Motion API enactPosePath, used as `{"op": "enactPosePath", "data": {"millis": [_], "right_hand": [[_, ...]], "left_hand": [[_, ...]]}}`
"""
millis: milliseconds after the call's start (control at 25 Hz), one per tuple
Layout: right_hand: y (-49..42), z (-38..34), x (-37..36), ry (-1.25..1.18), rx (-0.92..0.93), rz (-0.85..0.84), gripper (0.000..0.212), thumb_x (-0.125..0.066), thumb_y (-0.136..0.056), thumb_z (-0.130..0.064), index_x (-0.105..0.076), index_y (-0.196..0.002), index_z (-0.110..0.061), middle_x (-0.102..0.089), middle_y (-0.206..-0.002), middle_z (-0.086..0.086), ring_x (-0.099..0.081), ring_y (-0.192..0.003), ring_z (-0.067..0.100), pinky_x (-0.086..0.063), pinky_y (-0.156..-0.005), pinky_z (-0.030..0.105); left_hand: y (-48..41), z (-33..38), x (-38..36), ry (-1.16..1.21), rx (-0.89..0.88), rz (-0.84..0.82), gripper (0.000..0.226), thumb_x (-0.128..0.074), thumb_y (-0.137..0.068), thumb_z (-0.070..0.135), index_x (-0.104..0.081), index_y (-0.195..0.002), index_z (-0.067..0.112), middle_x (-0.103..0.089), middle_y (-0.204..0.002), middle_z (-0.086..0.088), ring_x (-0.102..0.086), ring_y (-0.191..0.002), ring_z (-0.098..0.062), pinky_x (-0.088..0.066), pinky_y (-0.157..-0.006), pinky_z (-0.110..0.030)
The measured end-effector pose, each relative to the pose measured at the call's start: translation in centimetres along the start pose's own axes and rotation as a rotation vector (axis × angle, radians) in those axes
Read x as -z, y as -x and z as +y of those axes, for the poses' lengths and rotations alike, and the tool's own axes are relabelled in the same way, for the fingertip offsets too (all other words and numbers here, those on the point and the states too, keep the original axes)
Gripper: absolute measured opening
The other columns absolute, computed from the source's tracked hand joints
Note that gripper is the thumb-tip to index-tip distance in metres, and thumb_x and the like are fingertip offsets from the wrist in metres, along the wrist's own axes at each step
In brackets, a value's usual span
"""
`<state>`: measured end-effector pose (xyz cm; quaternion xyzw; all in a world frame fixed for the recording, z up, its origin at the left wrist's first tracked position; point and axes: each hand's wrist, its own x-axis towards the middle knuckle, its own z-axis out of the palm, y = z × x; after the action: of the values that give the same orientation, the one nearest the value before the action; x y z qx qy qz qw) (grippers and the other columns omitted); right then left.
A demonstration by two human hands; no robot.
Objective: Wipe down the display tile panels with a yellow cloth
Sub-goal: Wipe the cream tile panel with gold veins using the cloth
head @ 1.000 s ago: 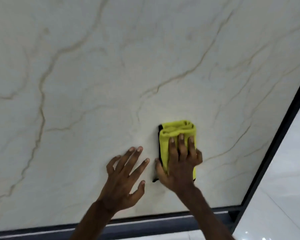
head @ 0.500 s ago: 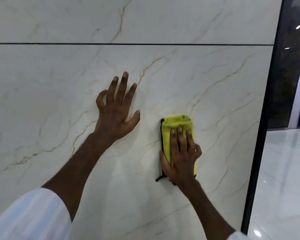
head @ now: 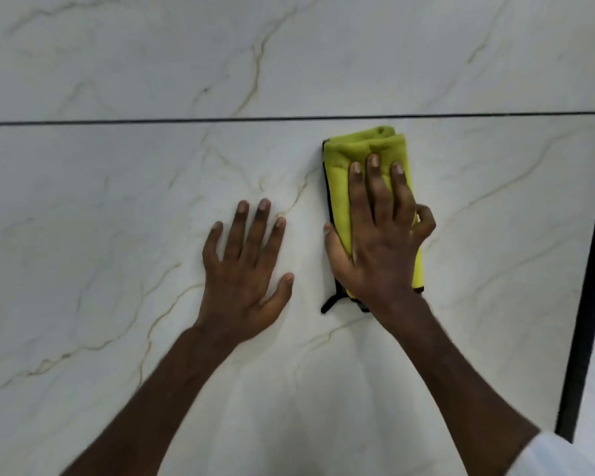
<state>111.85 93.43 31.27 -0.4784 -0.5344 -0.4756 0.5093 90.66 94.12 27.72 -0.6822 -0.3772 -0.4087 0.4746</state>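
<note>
yellow cloth (head: 364,149) folded on lower tile panel (head: 117,235) under seam (head: 152,121) | right hand (head: 382,242) grip apart, straight fingers (head: 373,190) pressing it | left hand (head: 244,269) grip apart, flat on panel

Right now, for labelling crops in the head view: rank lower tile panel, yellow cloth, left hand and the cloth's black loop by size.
lower tile panel
yellow cloth and left hand, too alike to rank
black loop, smallest

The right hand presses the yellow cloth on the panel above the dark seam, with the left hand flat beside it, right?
Not quite: the head view shows the cloth below the dark seam, not above. The right hand presses it; the left hand lies flat beside.
</note>
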Motion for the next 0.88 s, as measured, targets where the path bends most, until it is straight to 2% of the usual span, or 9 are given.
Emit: {"op": "enactPosePath", "data": {"millis": [120,200,280,360,480,560,720,880], "right_hand": [[8.8,-1.5,0.0,-0.022,0.046,0.005,0.075,-0.061,-0.092,-0.048,-0.044,-0.158,-0.015,-0.036,-0.166,0.009,-0.033,-0.153,0.034,-0.037,-0.099,0.057],[12.1,-2.5,0.0,-0.028,0.042,0.006,0.076,-0.061,-0.091,-0.047,-0.043,-0.158,-0.016,-0.037,-0.166,0.009,-0.034,-0.152,0.034,-0.039,-0.098,0.058],[9.6,-2.6,0.1,-0.029,0.038,0.004,0.078,-0.06,-0.091,-0.049,-0.039,-0.158,-0.017,-0.038,-0.165,0.009,-0.035,-0.151,0.035,-0.041,-0.097,0.06],[2.8,-3.3,0.0,-0.036,0.025,0.019,0.079,-0.06,-0.09,-0.049,-0.038,-0.158,-0.016,-0.038,-0.165,0.012,-0.035,-0.15,0.037,-0.041,-0.097,0.06],[-6.7,-4.7,-0.3,-0.011,0.002,0.024,0.081,-0.059,-0.09,-0.05,-0.041,-0.159,-0.012,-0.036,-0.166,0.012,-0.033,-0.152,0.036,-0.037,-0.097,0.053],[-7.1,-5.9,-0.4,0.012,-0.015,0.024,0.079,-0.057,-0.092,-0.05,-0.041,-0.159,-0.011,-0.035,-0.166,0.012,-0.032,-0.153,0.035,-0.038,-0.097,0.053],[4.3,-7.2,-0.4,0.033,0.014,0.009,0.077,-0.058,-0.095,-0.048,-0.037,-0.16,-0.012,-0.032,-0.167,0.012,-0.031,-0.154,0.035,-0.04,-0.099,0.06],[20.1,-9.5,-0.4,-0.011,0.011,-0.102,0.084,-0.053,-0.095,-0.05,-0.018,-0.166,-0.021,-0.019,-0.172,0.003,-0.023,-0.157,0.033,-0.038,-0.1,0.061]], "left_hand": [[0.7,-2.1,2.2,0.034,-0.002,0.107,0.066,-0.047,-0.098,0.047,-0.045,-0.158,0.019,-0.021,-0.171,-0.01,-0.025,-0.158,-0.03,-0.014,-0.118,-0.059],[1.7,-4.2,2.7,-0.005,0.062,0.155,0.064,-0.041,-0.101,0.048,-0.043,-0.158,0.02,-0.016,-0.172,-0.01,-0.023,-0.158,-0.03,-0.013,-0.118,-0.059],[2.3,-5.3,1.8,-0.044,0.055,0.108,0.07,-0.041,-0.1,0.05,-0.038,-0.161,0.016,-0.015,-0.172,-0.013,-0.02,-0.159,-0.034,-0.015,-0.118,-0.062],[2.8,-6.0,0.3,-0.076,-0.021,0.037,0.074,-0.042,-0.099,0.048,-0.032,-0.163,0.013,-0.019,-0.172,-0.015,-0.018,-0.159,-0.04,-0.016,-0.119,-0.064],[2.9,-6.2,-0.4,-0.049,-0.047,0.013,0.074,-0.041,-0.1,0.047,-0.029,-0.163,0.011,-0.02,-0.172,-0.015,-0.016,-0.158,-0.042,-0.013,-0.122,-0.062],[2.9,-6.3,0.0,-0.034,-0.045,0.017,0.073,-0.04,-0.102,0.048,-0.027,-0.164,0.011,-0.019,-0.172,-0.015,-0.015,-0.159,-0.041,-0.011,-0.123,-0.062],[2.9,-6.2,-0.2,-0.033,-0.035,0.013,0.074,-0.04,-0.102,0.049,-0.025,-0.165,0.012,-0.015,-0.173,-0.014,-0.011,-0.159,-0.04,-0.006,-0.124,-0.061],[3.2,-6.4,-0.5,-0.034,-0.036,0.027,0.075,-0.037,-0.103,0.05,-0.02,-0.166,0.012,-0.011,-0.174,-0.014,-0.007,-0.16,-0.04,-0.007,-0.124,-0.062]]}}
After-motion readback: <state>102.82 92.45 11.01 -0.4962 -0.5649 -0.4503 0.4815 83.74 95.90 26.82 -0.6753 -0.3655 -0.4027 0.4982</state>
